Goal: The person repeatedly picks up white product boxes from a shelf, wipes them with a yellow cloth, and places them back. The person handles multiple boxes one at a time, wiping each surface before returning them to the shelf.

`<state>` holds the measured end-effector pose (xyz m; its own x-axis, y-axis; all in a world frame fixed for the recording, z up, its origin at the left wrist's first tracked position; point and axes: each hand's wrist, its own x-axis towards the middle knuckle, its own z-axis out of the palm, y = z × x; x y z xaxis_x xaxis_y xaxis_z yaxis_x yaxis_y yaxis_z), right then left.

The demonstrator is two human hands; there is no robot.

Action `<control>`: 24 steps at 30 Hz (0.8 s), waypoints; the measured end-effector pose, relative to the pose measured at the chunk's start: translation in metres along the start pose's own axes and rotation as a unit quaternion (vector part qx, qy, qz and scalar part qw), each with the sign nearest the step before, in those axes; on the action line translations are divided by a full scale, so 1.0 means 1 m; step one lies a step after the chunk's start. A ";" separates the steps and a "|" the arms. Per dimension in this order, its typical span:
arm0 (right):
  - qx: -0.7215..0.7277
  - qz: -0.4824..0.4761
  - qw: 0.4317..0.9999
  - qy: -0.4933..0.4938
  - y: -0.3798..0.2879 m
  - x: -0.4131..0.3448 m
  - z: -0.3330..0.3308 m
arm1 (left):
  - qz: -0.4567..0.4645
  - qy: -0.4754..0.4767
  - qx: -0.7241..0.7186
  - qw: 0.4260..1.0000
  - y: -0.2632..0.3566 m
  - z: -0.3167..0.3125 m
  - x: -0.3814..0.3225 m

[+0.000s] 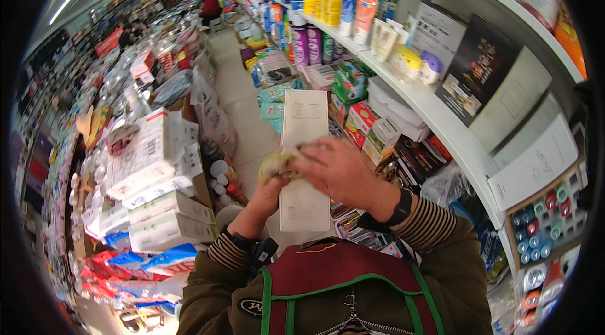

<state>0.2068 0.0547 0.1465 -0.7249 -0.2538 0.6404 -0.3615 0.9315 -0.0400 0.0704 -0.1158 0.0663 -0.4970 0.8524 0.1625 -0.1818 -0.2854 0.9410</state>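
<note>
A long white carton box (pixel 305 212) with small printed lines stands lengthwise before my chest. My left hand (pixel 265 200) grips its left edge, some of the fingers hidden behind the box. A crumpled yellowish cloth (pixel 274 166) lies at that same edge, by my left thumb. Over the front of the box reaches my right hand (pixel 342 177), blurred, its fingertips at the cloth. Whether those fingers pinch the cloth or only touch it, I cannot tell.
On the right a curved white shelf (pixel 411 92) holds tubes, bottles and upright boxes. Stacked cartons (pixel 142 160) and goods crowd the left side. A tiled aisle (pixel 241 117) runs ahead, with a seated person (pixel 210 7) far down it. Teal packets (pixel 273 107) lie beyond the box.
</note>
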 end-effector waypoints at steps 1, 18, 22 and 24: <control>-0.030 0.020 0.999 0.015 0.010 0.002 -0.003 | -0.026 0.019 0.053 0.998 0.000 0.002 0.003; -0.066 0.037 0.994 0.074 0.000 0.011 0.008 | -0.045 -0.013 0.108 0.993 0.003 0.009 0.000; -0.127 0.054 0.987 0.086 0.038 0.017 0.006 | -0.002 -0.036 0.066 0.997 0.001 0.019 -0.007; -0.106 0.184 0.975 0.057 0.068 0.018 -0.006 | -0.009 -0.049 0.032 0.998 0.004 0.024 -0.010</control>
<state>0.1723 0.1152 0.1600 -0.7081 0.1281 0.6944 0.0496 0.9900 -0.1321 0.0947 -0.1146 0.0752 -0.4087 0.8965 0.1708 -0.1341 -0.2441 0.9604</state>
